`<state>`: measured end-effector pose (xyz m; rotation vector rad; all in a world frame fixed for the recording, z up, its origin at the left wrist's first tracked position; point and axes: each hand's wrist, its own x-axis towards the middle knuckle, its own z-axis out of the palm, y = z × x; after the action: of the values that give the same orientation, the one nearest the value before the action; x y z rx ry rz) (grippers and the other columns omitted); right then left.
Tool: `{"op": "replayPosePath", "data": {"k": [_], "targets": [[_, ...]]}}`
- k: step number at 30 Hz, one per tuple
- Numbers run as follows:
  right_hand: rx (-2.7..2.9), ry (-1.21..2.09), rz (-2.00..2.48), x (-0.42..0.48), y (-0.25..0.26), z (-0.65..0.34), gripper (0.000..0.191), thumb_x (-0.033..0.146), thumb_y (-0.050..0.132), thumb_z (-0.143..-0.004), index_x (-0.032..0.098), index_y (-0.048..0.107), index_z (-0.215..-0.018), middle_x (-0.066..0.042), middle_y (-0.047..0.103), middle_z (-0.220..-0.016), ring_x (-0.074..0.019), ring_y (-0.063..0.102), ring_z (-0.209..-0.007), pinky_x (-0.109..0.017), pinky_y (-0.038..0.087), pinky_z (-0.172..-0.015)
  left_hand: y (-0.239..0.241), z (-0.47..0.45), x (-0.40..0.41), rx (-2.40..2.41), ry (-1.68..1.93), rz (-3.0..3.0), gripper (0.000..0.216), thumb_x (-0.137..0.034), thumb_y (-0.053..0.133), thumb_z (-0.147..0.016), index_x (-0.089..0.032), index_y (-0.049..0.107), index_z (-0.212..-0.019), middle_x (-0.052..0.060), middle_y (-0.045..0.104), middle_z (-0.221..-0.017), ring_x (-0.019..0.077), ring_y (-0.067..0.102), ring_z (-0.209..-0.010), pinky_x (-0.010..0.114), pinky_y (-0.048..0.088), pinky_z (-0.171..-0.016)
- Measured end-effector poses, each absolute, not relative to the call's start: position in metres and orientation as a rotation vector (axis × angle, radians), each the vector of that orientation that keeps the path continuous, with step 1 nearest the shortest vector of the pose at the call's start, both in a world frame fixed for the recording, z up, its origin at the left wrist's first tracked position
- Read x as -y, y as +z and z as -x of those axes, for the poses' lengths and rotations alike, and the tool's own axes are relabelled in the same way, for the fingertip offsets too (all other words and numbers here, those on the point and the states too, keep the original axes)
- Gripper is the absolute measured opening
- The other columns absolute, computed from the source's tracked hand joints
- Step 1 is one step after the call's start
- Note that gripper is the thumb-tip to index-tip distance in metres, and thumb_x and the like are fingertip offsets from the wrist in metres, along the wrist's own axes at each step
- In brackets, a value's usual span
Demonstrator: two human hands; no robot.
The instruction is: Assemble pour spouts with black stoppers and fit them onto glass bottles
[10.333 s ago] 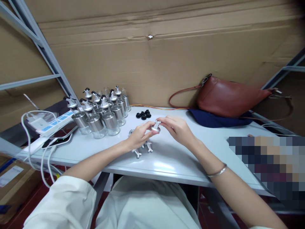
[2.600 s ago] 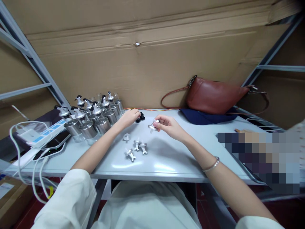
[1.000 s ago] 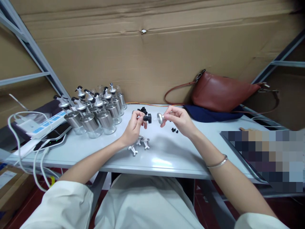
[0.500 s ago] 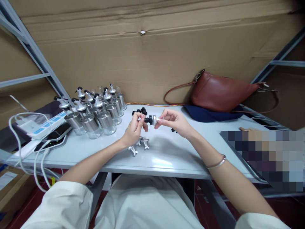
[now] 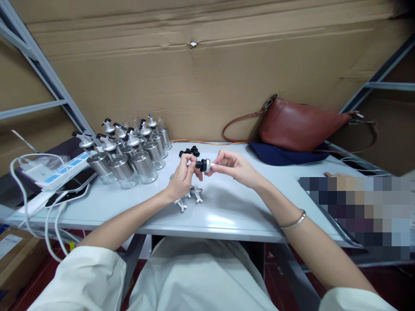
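Observation:
Between my two hands, above the table, is a pourer spout (image 5: pixel 203 165) with a black ribbed stopper and a silver collar, lying sideways. My left hand (image 5: pixel 182 175) pinches its black end. On the other side, the fingers of my right hand (image 5: pixel 233 166) are closed on the silver spout end. Below my left hand, several loose silver spout pieces (image 5: pixel 196 194) lie on the table, partly hidden by that hand. Just behind it are small black parts (image 5: pixel 194 150). To the left stand several glass bottles (image 5: pixel 142 162) with steel sleeves, many with pourer spouts fitted.
A brown leather bag (image 5: pixel 298 125) rests on a dark blue cloth (image 5: pixel 285 155) at the back right. Left are a white power strip (image 5: pixel 69 170), cables and a phone (image 5: pixel 78 179). Cardboard (image 5: pixel 207 95) walls the table's back. A blurred area covers the right end.
The pourer spout has tilted slightly, its silver end dropping a little. My right hand has shifted slightly left and down; my left hand keeps its place.

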<state>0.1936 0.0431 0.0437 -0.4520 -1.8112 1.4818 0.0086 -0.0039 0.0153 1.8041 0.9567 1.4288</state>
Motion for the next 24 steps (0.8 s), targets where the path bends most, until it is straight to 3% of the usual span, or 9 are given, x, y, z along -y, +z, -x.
{"op": "replayPosePath", "data": {"k": [16, 24], "targets": [[1.796, 1.462, 0.387, -0.0427, 0.0402, -0.189, 0.027, 0.034, 0.07, -0.078, 0.02, 0.047, -0.075, -0.001, 0.072, -0.075, -0.0155, 0.068, -0.074, -0.035, 0.05, -0.078, 0.0143, -0.0127, -0.0004, -0.765, 1.381, -1.395, 0.041, -0.057, 0.049, -0.085, -0.022, 0.03, -0.089, -0.005, 0.06, -0.075, 0.0098, 0.059, -0.055, 0.028, 0.048, -0.061], [1.83, 1.49, 0.382, -0.0453, 0.0414, -0.1924, 0.027, 0.033, 0.07, -0.079, 0.02, 0.047, -0.074, -0.002, 0.072, -0.075, -0.016, 0.067, -0.075, -0.034, 0.05, -0.076, 0.0178, -0.0161, 0.005, -0.779, 1.39, -1.506, 0.041, -0.059, 0.049, -0.084, -0.021, 0.032, -0.086, -0.004, 0.054, -0.075, 0.0089, 0.057, -0.057, 0.027, 0.048, -0.061]]}}
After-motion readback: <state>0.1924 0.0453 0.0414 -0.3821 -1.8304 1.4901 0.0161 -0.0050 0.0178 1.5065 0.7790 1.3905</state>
